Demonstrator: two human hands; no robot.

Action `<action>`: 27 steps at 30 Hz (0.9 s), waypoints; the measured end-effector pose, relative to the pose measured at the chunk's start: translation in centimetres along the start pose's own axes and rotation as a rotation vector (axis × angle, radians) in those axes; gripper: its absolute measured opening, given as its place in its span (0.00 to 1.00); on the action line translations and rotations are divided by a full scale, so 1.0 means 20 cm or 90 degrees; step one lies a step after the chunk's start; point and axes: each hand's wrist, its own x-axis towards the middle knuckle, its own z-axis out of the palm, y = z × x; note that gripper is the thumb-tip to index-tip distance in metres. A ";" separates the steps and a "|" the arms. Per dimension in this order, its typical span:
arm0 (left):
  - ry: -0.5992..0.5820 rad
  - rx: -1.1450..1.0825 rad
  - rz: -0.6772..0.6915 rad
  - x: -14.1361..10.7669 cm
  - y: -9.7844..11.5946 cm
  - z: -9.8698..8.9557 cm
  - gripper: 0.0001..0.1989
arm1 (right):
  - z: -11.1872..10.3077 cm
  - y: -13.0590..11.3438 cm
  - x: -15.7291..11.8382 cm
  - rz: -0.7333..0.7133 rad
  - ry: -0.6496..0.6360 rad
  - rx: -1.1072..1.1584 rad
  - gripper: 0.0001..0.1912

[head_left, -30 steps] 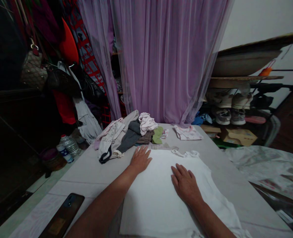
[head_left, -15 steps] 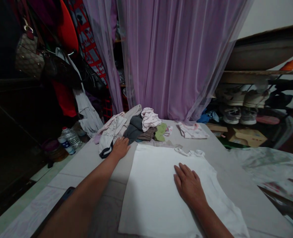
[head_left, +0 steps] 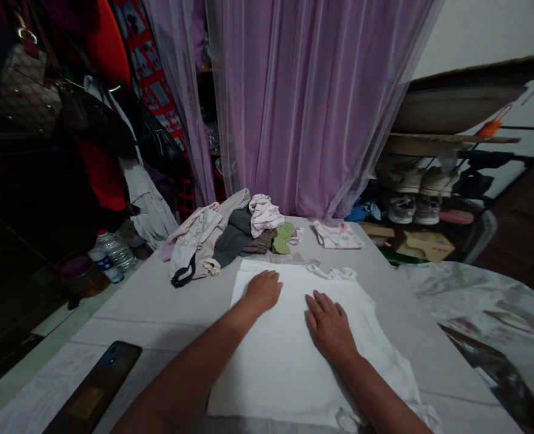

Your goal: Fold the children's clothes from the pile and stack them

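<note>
A white garment [head_left: 289, 355] lies spread flat on the pale-covered table [head_left: 158, 313]. My left hand [head_left: 264, 290] rests palm down on its upper left part, fingers lying flat and holding nothing. To the right, my right hand [head_left: 330, 325] lies flat on the same cloth with its fingers slightly apart. Behind the garment, to the left, is a heap of crumpled clothes [head_left: 235, 238] in grey, white, pink and green. A folded pink-and-white patterned cloth [head_left: 338, 235] sits at the table's back right.
A dark phone [head_left: 95, 386] lies at the front left of the table. Bottles [head_left: 116, 250] stand beyond its left edge. Purple curtains [head_left: 271, 108] hang behind. Shoes [head_left: 414, 193] fill a rack at right, near a covered surface [head_left: 484, 301].
My left hand has moved right, from beside the clothes heap onto the white garment. My right hand stays on the cloth. The view has shifted slightly, showing more of the phone.
</note>
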 end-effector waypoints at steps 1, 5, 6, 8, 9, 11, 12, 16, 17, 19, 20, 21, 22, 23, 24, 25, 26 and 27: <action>0.000 -0.009 0.000 0.00 0.03 0.04 0.19 | -0.01 0.00 0.00 -0.005 -0.012 0.010 0.24; 0.049 -0.014 -0.026 -0.03 -0.02 0.14 0.22 | -0.09 0.05 0.09 -0.016 -0.031 0.048 0.22; 0.060 -0.007 -0.030 -0.03 -0.05 0.15 0.22 | -0.11 0.06 0.13 -0.007 -0.025 0.053 0.21; 0.072 0.010 -0.031 -0.03 -0.12 0.15 0.22 | -0.15 0.10 0.25 0.036 -0.009 0.052 0.20; 0.080 0.017 -0.031 -0.03 -0.15 0.15 0.23 | -0.17 0.12 0.31 0.069 -0.001 0.048 0.20; 0.089 0.026 -0.031 -0.03 -0.17 0.16 0.23 | -0.19 0.14 0.43 0.129 0.005 0.031 0.20; 0.089 0.029 -0.032 -0.02 -0.18 0.16 0.24 | -0.19 0.15 0.48 0.145 0.001 0.022 0.22; 0.071 0.037 -0.056 -0.03 -0.17 0.18 0.26 | -0.15 0.14 0.60 0.129 -0.042 0.003 0.20; 0.066 0.040 -0.068 -0.03 -0.16 0.18 0.27 | -0.13 0.15 0.61 0.119 -0.047 0.009 0.18; 0.054 0.044 -0.101 -0.02 -0.16 0.18 0.29 | -0.10 0.16 0.64 0.128 -0.031 0.039 0.15; 0.047 0.046 -0.121 -0.02 -0.16 0.18 0.30 | -0.09 0.18 0.65 0.152 -0.015 0.060 0.15; 0.038 0.047 -0.140 -0.02 -0.16 0.18 0.31 | -0.08 0.20 0.65 0.182 0.001 0.076 0.15; 0.030 0.046 -0.158 -0.01 -0.16 0.18 0.33 | -0.07 0.21 0.66 0.210 0.011 0.087 0.15; 0.021 0.044 -0.174 -0.01 -0.15 0.17 0.34 | -0.07 0.23 0.66 0.228 0.015 0.091 0.15; 0.010 0.040 -0.188 0.00 -0.15 0.17 0.35 | -0.07 0.24 0.67 0.236 0.017 0.091 0.15; -0.002 0.035 -0.201 0.01 -0.14 0.16 0.36 | -0.07 0.24 0.67 0.232 0.023 0.090 0.15; -0.015 0.029 -0.214 0.01 -0.14 0.15 0.37 | -0.07 0.23 0.66 0.218 0.036 0.093 0.16; -0.027 0.024 -0.226 0.02 -0.13 0.15 0.38 | -0.08 0.21 0.65 0.193 0.055 0.100 0.17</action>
